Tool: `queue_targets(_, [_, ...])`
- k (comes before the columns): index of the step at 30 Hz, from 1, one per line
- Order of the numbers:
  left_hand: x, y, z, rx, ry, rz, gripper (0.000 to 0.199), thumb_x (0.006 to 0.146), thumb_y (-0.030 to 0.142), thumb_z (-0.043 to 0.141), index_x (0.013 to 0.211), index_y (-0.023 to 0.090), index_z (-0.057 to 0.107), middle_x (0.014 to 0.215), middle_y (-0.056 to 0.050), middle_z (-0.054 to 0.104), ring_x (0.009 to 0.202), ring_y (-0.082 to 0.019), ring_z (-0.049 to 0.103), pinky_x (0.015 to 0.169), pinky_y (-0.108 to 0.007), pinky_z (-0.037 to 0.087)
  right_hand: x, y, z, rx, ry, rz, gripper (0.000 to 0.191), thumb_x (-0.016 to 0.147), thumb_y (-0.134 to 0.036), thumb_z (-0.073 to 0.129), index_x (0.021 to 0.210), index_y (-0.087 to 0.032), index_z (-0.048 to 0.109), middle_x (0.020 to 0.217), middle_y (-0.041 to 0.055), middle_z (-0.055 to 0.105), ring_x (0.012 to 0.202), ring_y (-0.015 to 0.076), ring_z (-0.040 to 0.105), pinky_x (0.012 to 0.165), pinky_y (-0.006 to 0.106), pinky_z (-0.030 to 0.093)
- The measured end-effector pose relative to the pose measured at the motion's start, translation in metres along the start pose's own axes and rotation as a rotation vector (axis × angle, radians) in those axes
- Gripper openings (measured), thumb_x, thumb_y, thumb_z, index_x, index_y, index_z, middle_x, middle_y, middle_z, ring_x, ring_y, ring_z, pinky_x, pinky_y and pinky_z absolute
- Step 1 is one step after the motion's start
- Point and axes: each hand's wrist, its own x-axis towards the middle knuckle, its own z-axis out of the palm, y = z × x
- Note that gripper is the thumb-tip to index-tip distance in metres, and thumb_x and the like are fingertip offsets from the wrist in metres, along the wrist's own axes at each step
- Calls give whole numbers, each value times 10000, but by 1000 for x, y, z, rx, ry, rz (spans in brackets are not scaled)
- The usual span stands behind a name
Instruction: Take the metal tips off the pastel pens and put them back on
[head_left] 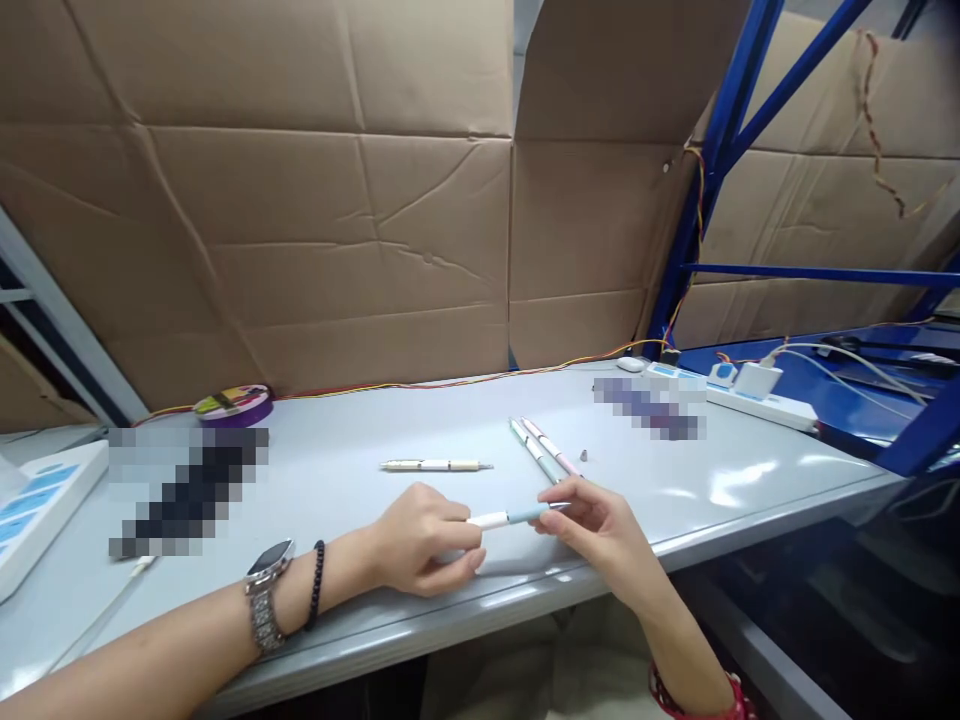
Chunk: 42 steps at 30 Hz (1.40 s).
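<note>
A white and light blue pen point(510, 518) is held level between my two hands, above the table near its front edge. My left hand point(435, 540) has its fingers closed round the white end. The fingertips of my right hand point(592, 520) pinch the blue end, by the metal tip. Beyond the pen lies a cream pen point(435, 465). Two more pens, one green and white point(534, 448) and one pink and white point(551, 446), lie side by side behind my right hand. A tiny metal cone point(583, 456) rests to their right.
A purple tape roll point(235, 406) sits at the back left of the grey table point(337, 430). White power strips point(765, 402) are at both sides. Cardboard point(300, 200) stands behind, with a blue metal frame point(720, 170) at the right. Two areas are blurred.
</note>
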Motion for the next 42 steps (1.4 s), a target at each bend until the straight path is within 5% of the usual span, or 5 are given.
queue_targets(5, [5,-3,-4,67,28,-133,295,895,209,376,1139,230,539,1183,-111,487,925,-187,540,783,-284,449,11,16,-22,74,534,-246,194,745,-369,649,811,-197,591,594,-28,599,544,123,581,560,258,490])
queue_targets(8, [4,-14,-2,122,73,-296,330,891,129,349,1149,230,529,1221,-109,442,1054,-218,481,867,-341,425,19,18,-43,-87,718,-289,197,786,-380,592,861,-201,559,707,-5,605,662,145,612,672,309,512])
queue_targets(23, [-1,-31,7,289,-149,-548,278,882,141,384,1127,193,504,991,-73,530,919,-229,487,807,-355,418,31,18,-45,-945,209,-271,174,817,-388,547,870,-231,604,915,41,642,906,239,550,760,350,436])
queue_targets(31, [0,-31,9,278,-174,-544,243,917,143,341,1078,185,517,939,-68,515,835,-208,479,753,-324,422,38,37,-58,-1088,416,-201,382,885,-331,349,1156,-143,543,1143,146,579,1086,300,488,878,436,394])
queue_targets(42, [0,-31,10,248,-186,-550,248,929,142,336,1094,171,519,949,-73,517,853,-212,478,784,-333,416,39,36,-60,-1057,304,-92,201,810,-258,415,859,-196,600,853,80,640,774,234,603,702,356,450])
